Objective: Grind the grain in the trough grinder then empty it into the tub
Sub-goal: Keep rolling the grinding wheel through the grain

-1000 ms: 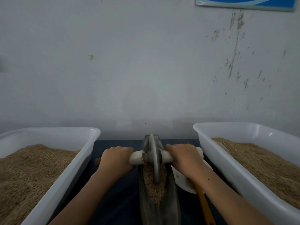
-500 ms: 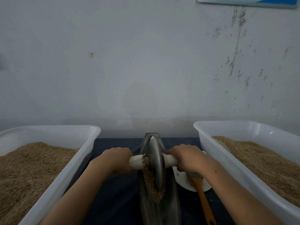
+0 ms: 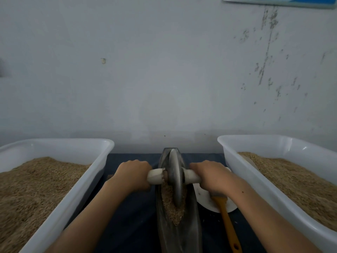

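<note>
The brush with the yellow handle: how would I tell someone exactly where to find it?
Start at the metal trough grinder in the middle, between two white tubs of grain. Just to its right lies a white plate, partly under the right hand. The brush rests across that plate, its yellow handle pointing toward the camera, the only yellow thing there.

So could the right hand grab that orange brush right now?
Probably not straight away. The right hand grips the roller handle of the grinding wheel. The brush lies just beneath that wrist on the white plate, uncovered, so letting go would free the way.
</note>
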A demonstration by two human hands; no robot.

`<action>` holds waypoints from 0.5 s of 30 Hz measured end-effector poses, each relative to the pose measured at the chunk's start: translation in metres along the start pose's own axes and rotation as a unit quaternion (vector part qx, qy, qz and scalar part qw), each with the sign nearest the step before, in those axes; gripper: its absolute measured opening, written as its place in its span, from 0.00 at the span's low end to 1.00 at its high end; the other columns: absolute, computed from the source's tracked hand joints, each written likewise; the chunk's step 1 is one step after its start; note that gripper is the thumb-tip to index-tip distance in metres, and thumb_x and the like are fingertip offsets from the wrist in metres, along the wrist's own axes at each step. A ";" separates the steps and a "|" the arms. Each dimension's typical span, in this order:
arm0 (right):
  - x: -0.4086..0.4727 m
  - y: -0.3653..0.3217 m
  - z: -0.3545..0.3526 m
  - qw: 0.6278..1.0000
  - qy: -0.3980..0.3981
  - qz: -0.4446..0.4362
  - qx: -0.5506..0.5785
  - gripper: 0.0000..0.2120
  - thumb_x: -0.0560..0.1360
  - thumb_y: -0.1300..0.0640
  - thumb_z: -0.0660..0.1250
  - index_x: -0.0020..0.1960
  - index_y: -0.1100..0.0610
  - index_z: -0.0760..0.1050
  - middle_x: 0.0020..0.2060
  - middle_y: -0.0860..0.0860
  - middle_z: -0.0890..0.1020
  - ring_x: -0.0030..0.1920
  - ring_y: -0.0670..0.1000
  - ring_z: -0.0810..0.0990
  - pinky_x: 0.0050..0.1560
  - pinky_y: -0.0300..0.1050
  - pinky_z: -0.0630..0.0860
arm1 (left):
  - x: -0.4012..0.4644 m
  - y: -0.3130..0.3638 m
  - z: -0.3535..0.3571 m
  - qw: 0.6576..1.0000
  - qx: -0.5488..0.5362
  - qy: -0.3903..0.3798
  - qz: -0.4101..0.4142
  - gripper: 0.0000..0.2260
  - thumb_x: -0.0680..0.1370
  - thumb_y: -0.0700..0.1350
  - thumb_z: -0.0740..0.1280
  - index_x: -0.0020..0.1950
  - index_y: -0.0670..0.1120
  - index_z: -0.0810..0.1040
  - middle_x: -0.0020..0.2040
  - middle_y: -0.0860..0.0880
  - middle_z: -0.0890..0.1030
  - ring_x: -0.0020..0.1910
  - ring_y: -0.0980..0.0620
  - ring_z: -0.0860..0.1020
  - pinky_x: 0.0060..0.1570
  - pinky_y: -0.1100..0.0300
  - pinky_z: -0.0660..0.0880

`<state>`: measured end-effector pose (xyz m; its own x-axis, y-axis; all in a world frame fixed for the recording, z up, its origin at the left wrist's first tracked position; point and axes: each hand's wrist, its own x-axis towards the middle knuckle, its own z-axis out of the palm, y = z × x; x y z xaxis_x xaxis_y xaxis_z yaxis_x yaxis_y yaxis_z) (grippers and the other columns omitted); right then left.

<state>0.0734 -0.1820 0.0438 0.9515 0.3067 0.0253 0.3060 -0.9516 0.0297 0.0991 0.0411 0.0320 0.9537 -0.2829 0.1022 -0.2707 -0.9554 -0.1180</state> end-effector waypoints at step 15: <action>0.003 -0.001 0.011 0.993 0.113 -0.003 -0.042 0.11 0.77 0.63 0.60 0.57 0.54 0.66 0.53 0.51 0.77 0.52 0.53 0.75 0.44 0.45 0.63 | 0.002 0.004 0.007 0.992 0.019 0.122 -0.023 0.11 0.74 0.53 0.64 0.54 0.52 0.74 0.49 0.52 0.79 0.48 0.50 0.77 0.40 0.58 0.65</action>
<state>0.0763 -0.1803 0.0326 0.9148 0.3187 0.2482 0.2992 -0.9474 0.1139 0.1008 0.0374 0.0249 0.9035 -0.2564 0.3434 -0.2186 -0.9649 -0.1454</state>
